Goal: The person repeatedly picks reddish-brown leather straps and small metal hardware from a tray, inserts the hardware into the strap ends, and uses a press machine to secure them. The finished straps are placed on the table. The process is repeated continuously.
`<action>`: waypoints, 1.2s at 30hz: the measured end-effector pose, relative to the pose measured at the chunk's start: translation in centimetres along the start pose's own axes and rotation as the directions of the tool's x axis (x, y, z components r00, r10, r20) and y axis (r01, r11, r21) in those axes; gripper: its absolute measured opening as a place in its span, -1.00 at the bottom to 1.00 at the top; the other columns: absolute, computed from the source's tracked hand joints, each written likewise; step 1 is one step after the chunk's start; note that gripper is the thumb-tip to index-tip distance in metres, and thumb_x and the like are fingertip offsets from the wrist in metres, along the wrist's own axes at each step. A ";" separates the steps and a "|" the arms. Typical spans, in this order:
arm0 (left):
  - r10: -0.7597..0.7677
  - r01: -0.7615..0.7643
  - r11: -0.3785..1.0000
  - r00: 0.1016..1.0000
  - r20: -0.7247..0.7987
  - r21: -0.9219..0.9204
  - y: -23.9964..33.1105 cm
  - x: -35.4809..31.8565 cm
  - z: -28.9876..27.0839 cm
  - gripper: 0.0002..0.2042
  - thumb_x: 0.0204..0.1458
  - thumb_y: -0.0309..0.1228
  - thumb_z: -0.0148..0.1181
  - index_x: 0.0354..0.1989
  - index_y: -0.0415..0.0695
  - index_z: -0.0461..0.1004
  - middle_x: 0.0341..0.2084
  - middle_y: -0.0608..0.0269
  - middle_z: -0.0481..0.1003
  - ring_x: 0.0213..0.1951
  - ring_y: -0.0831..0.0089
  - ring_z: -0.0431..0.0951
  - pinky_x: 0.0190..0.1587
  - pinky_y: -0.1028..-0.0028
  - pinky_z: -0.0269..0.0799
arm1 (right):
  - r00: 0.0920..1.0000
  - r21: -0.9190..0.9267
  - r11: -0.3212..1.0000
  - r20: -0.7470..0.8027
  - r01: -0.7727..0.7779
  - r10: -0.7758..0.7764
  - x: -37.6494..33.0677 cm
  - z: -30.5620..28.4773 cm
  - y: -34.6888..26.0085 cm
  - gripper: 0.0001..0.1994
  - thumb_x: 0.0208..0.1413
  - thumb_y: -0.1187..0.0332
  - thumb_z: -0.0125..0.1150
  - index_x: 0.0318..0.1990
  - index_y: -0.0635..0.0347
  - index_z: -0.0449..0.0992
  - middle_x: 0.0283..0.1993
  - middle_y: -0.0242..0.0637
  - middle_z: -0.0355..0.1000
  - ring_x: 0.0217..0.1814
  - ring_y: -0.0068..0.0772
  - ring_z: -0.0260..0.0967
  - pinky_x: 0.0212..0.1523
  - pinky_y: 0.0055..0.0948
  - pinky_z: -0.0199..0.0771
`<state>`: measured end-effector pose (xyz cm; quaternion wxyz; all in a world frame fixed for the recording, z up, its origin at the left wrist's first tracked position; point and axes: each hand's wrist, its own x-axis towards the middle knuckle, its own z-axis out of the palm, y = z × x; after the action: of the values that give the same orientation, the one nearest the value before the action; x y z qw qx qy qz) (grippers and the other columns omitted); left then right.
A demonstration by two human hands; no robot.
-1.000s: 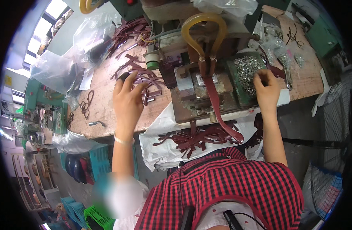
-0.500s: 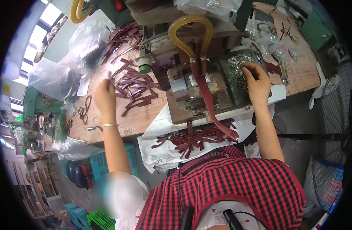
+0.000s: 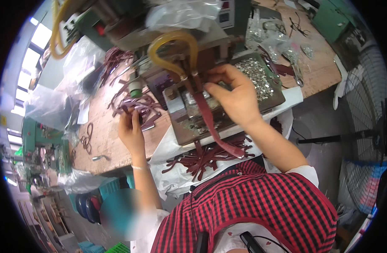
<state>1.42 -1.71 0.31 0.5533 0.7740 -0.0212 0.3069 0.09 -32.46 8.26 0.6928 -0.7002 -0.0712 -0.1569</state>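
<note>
A long maroon strap [image 3: 210, 124] hangs from the press machine [image 3: 187, 114], its upper end at the metal die under the looped yellow tube [image 3: 153, 52]. Beside that upper end is my right hand [image 3: 237, 95], thumb and fingers pinched together; whatever they hold is too small to make out. My left hand [image 3: 133, 130] is at the pile of short maroon straps [image 3: 149, 107] on the table, fingertips closed on one of them. More maroon straps [image 3: 206, 158] lie on a white sheet [image 3: 166, 168] in front of my lap.
A green tray [image 3: 277, 95] of small shiny metal pieces sits right of the die. Beyond it are clear bags [image 3: 277, 46] and pliers-like metal handles [image 3: 298, 78]. Plastic bags [image 3: 50, 99] lie at the far left. A fan [image 3: 357, 139] stands at right.
My right hand has left the tray of metal pieces and moved left to the die. My left hand has come right, onto the strap pile. The head view has shifted.
</note>
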 end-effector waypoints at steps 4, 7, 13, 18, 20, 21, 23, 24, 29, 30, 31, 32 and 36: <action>-0.007 0.008 0.999 1.000 0.015 -0.042 1.6 -2.0 1.1 -0.92 0.30 -0.56 0.18 -0.15 -0.32 0.52 -0.32 0.25 0.60 -0.30 0.64 0.55 -0.20 0.65 0.44 | 0.998 0.127 0.992 -0.062 -0.017 0.025 -0.6 0.9 -0.1 -0.67 0.06 0.56 0.32 0.01 0.34 0.52 -0.24 -0.32 0.60 -0.15 -0.58 0.53 -0.04 -0.55 0.47; 0.212 -0.213 0.973 0.977 -0.018 -0.090 7.2 -1.0 1.5 -0.90 0.32 -0.61 0.11 -0.14 -0.40 0.51 -0.23 0.04 0.64 -0.28 0.50 0.59 -0.16 0.56 0.51 | 0.993 0.266 0.958 0.001 -0.112 0.116 -0.4 1.1 -1.8 -0.62 0.07 0.56 0.31 0.08 0.35 0.48 -0.25 -0.31 0.60 -0.16 -0.62 0.51 -0.06 -0.56 0.47; 0.629 -0.636 0.771 0.762 0.152 -0.001 15.0 -2.5 2.3 -0.90 0.26 -0.60 0.11 -0.17 -0.39 0.51 -0.24 -0.20 0.64 -0.33 0.18 0.68 -0.34 0.36 0.63 | 0.997 0.230 0.970 0.033 -0.076 0.070 -3.0 1.3 -4.5 -0.51 0.17 0.62 0.11 0.28 0.41 0.29 0.11 -0.17 0.50 0.16 -0.43 0.46 0.21 -0.42 0.41; 0.803 -0.870 0.491 0.469 0.368 0.038 15.9 -3.3 7.2 -0.77 -0.14 -0.43 0.55 -0.31 -0.12 0.62 -0.23 0.15 0.67 -0.58 0.53 0.45 -0.56 0.55 0.30 | 0.955 -0.451 0.843 0.094 0.293 -0.281 -0.7 -3.4 -1.3 -0.63 0.00 0.53 0.12 0.01 0.23 0.61 0.07 -0.02 0.56 0.25 0.01 0.45 0.30 -0.11 0.40; 0.837 -0.890 0.456 0.432 0.336 0.011 14.9 -3.4 8.3 -0.76 -0.12 -0.43 0.54 -0.31 -0.12 0.59 -0.24 0.16 0.66 -0.61 0.55 0.42 -0.57 0.56 0.29 | 0.976 -0.827 0.546 0.018 0.137 -0.217 -0.2 -6.9 3.1 -0.69 0.00 0.41 0.28 -0.05 0.16 0.66 0.18 0.07 0.47 0.36 0.16 0.30 0.36 -0.02 0.30; 0.857 -0.902 0.431 0.407 0.318 -0.007 14.3 -3.1 8.8 -0.76 -0.11 -0.44 0.54 -0.31 -0.11 0.58 -0.25 0.17 0.66 -0.61 0.55 0.42 -0.57 0.56 0.29 | 0.987 -0.893 0.448 -0.032 0.044 -0.160 -0.5 -8.5 5.1 -0.71 0.00 0.34 0.36 -0.08 0.12 0.67 0.24 0.10 0.42 0.43 0.17 0.21 0.37 -0.01 0.27; 0.880 -0.920 0.390 0.360 0.309 -0.037 13.4 -2.8 8.8 -0.76 -0.10 -0.44 0.52 -0.30 -0.10 0.56 -0.26 0.18 0.66 -0.61 0.56 0.42 -0.58 0.56 0.28 | 0.966 -0.901 0.431 -0.062 0.054 -0.251 -1.0 -10.7 8.1 -0.71 -0.06 0.28 0.47 -0.13 0.07 0.70 0.26 0.08 0.42 0.44 0.14 0.20 0.40 -0.04 0.23; 0.863 -0.906 0.422 0.391 0.319 -0.032 13.4 -3.2 8.7 -0.77 -0.09 -0.51 0.51 -0.28 -0.12 0.57 -0.25 0.15 0.65 -0.59 0.47 0.50 -0.56 0.48 0.37 | 0.951 -0.900 0.427 -0.048 0.091 -0.306 -1.1 -10.8 8.3 -0.77 -0.07 0.30 0.47 -0.22 0.08 0.72 0.22 0.06 0.46 0.42 0.11 0.24 0.39 -0.06 0.24; 0.876 -0.903 0.425 0.394 0.278 -0.062 13.1 -2.7 9.1 -0.78 -0.07 -0.45 0.50 -0.28 -0.12 0.57 -0.31 0.24 0.64 -0.62 0.52 0.47 -0.61 0.52 0.31 | 0.925 -0.883 0.458 -0.089 0.097 -0.369 -0.9 -10.3 8.4 -0.89 -0.04 0.37 0.42 -0.33 0.15 0.69 0.03 -0.04 0.57 0.22 -0.02 0.45 0.21 -0.14 0.41; 0.872 -0.896 0.437 0.402 0.278 -0.075 13.1 -2.9 9.1 -0.77 -0.08 -0.45 0.51 -0.28 -0.12 0.57 -0.30 0.23 0.64 -0.62 0.53 0.48 -0.62 0.51 0.31 | 0.930 -0.875 0.476 -0.100 0.086 -0.353 -0.7 -10.0 8.3 -0.88 -0.02 0.37 0.41 -0.32 0.15 0.68 -0.01 -0.06 0.58 0.17 -0.04 0.47 0.16 -0.14 0.43; 0.849 -0.876 0.478 0.441 0.290 -0.066 13.3 -3.2 8.9 -0.76 -0.08 -0.45 0.51 -0.26 -0.13 0.58 -0.29 0.21 0.65 -0.61 0.51 0.49 -0.61 0.50 0.32 | 0.935 -0.867 0.493 -0.110 0.076 -0.338 -0.6 -9.7 8.0 -0.88 -0.01 0.37 0.40 -0.31 0.15 0.67 -0.05 -0.08 0.59 0.13 -0.06 0.49 0.12 -0.14 0.46; 0.824 -0.854 0.518 0.480 0.301 -0.057 13.7 -3.6 8.5 -0.76 -0.09 -0.45 0.51 -0.25 -0.14 0.58 -0.28 0.19 0.66 -0.60 0.50 0.50 -0.60 0.50 0.33 | 0.939 -0.858 0.509 -0.119 0.066 -0.322 -0.4 -9.3 7.8 -0.88 0.00 0.38 0.39 -0.30 0.15 0.66 -0.09 -0.11 0.60 0.09 -0.09 0.51 0.07 -0.14 0.48; 0.727 -0.787 0.617 0.561 0.398 -0.018 14.4 -3.8 4.8 -0.72 -0.10 -0.48 0.50 -0.18 -0.18 0.62 -0.23 0.11 0.68 -0.50 0.38 0.58 -0.48 0.46 0.44 | 0.948 -0.772 0.623 -0.277 -0.125 -0.154 -1.0 -9.2 6.6 -0.87 0.09 0.36 0.36 -0.23 0.16 0.64 -0.21 -0.15 0.60 -0.15 -0.16 0.56 -0.08 -0.26 0.51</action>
<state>-4.87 -12.62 9.58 0.2880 0.7737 -0.4299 0.3655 0.18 -41.70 1.60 0.3203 -0.8957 0.1105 -0.2881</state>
